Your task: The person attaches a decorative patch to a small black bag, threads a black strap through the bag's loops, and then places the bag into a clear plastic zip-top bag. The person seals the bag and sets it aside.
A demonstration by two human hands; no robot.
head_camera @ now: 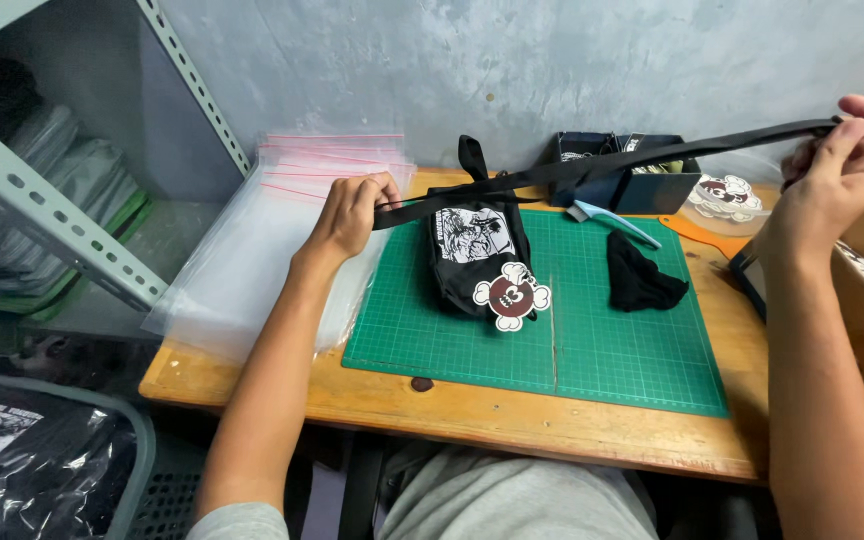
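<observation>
Both hands, left hand (352,212) and right hand (845,160), pinch a long black webbing strap (602,167) taut above what looks like a small black printed pouch (474,255).

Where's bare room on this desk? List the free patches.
Free: cutting mat front, below the black bag and black cloth; wooden desk front edge. Crowded: back right by the black boxes, left under plastic bags.

Grey plaster wall (552,60) behind wooden table (512,415); pale-green metal shelving (42,195) off its left edge, dim there.
</observation>
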